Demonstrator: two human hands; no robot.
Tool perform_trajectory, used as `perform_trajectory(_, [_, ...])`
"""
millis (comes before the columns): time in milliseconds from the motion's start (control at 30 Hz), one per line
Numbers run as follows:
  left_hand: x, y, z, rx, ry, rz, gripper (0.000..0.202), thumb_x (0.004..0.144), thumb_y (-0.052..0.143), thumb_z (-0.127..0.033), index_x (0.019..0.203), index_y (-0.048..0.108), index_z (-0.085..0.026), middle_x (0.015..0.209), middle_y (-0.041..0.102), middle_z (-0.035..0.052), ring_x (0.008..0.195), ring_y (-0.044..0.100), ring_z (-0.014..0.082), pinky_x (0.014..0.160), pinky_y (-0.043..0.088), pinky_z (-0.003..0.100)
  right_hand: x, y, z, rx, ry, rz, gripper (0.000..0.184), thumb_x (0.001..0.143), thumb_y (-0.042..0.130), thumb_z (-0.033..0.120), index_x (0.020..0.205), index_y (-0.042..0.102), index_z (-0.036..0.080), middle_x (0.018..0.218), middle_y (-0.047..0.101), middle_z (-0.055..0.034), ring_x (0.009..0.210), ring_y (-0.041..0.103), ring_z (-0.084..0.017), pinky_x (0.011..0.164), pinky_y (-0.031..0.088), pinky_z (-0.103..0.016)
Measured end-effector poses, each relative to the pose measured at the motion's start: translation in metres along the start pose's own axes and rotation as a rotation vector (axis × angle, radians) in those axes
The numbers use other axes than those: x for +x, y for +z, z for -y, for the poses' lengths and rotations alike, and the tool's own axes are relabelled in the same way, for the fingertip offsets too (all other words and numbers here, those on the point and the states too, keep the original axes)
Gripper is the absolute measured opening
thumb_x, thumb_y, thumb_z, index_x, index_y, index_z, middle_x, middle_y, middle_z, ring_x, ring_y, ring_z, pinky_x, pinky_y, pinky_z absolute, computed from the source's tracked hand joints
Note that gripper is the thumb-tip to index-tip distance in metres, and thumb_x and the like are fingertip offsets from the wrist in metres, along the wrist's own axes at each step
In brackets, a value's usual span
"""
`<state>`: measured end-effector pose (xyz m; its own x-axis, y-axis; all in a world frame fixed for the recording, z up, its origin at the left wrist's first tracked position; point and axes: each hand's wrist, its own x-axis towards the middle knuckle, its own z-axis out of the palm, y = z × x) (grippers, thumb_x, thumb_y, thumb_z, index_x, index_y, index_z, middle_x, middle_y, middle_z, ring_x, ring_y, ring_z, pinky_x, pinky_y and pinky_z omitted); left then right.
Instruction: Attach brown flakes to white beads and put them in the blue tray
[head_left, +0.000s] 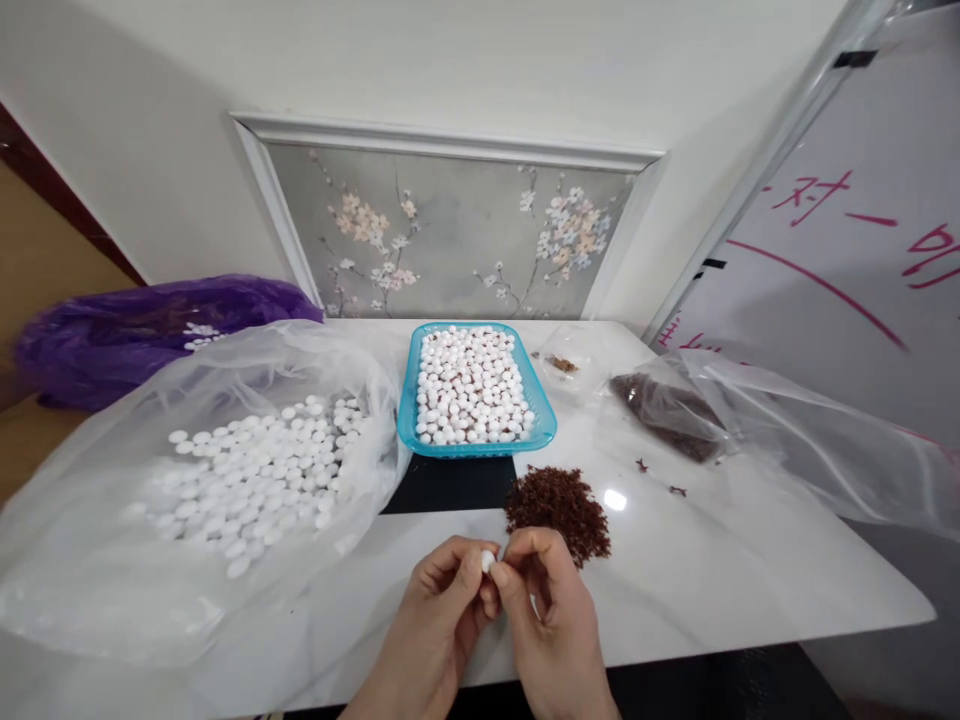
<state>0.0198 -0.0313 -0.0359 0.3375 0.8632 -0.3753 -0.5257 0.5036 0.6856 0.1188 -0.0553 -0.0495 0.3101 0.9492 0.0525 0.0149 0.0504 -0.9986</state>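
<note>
Between the fingertips of my two hands is a small white ball [487,561]. My left hand [442,610] pinches it from the left, thumb and forefinger together. From the right, my right hand [551,615] is closed with its thumb and forefinger against the ball; whether a second small piece is in those fingers is hidden. Just beyond my right hand lies a heap of small dark red-brown pieces [559,508]. A blue plastic basket [407,420] filled with white balls, with red-brown bits among them, stands farther back.
At left, a clear plastic bag [112,560] holds many white balls, with a purple bag [97,335] behind it. A clear bag of brown material [667,410] lies at right, near two loose brown pieces [678,491]. A whiteboard [825,260] leans at the right.
</note>
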Motion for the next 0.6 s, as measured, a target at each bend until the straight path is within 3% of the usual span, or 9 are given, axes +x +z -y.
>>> perform_trajectory(167, [0.001, 0.001, -0.003, -0.033, -0.039, 0.024, 0.011, 0.081, 0.062, -0.025, 0.079, 0.066, -0.014, 0.068, 0.056, -0.0004, 0.059, 0.048, 0.0064, 0.061, 0.043, 0.018, 0.001, -0.005, 0.006, 0.079, 0.016, 0.054, 0.012, 0.084, 0.056, 0.033, 0.085, 0.055, 0.021, 0.071, 0.055, 0.0014, 0.059, 0.054, -0.012, 0.056, 0.046, -0.022])
perform_trajectory(267, [-0.001, -0.001, -0.005, -0.124, -0.081, 0.035, 0.006, 0.080, 0.063, -0.021, 0.084, 0.065, -0.017, 0.072, 0.058, -0.0002, 0.061, 0.052, 0.0057, 0.062, 0.045, 0.017, 0.000, -0.012, 0.010, 0.117, -0.004, 0.064, 0.016, 0.086, 0.054, 0.035, 0.094, 0.058, 0.022, 0.077, 0.058, 0.0001, 0.068, 0.057, -0.013, 0.064, 0.048, -0.021])
perform_trajectory(433, [-0.003, -0.004, -0.009, -0.179, -0.136, 0.023, 0.010, 0.077, 0.067, -0.022, 0.084, 0.066, -0.015, 0.078, 0.059, 0.0021, 0.065, 0.055, 0.0062, 0.066, 0.049, 0.017, -0.006, -0.028, 0.007, -0.003, -0.092, 0.062, 0.015, 0.088, 0.051, 0.033, 0.097, 0.060, 0.024, 0.079, 0.059, -0.0005, 0.071, 0.056, -0.014, 0.067, 0.044, -0.021])
perform_trajectory(600, [-0.007, 0.000, -0.016, 0.009, -0.041, -0.031, 0.011, 0.072, 0.071, -0.018, 0.083, 0.068, -0.016, 0.073, 0.059, -0.0003, 0.059, 0.050, 0.0048, 0.059, 0.047, 0.016, -0.015, -0.053, 0.000, -0.110, -0.096, 0.077, 0.014, 0.088, 0.050, 0.032, 0.089, 0.062, 0.024, 0.069, 0.055, 0.0001, 0.063, 0.052, -0.015, 0.058, 0.040, -0.022])
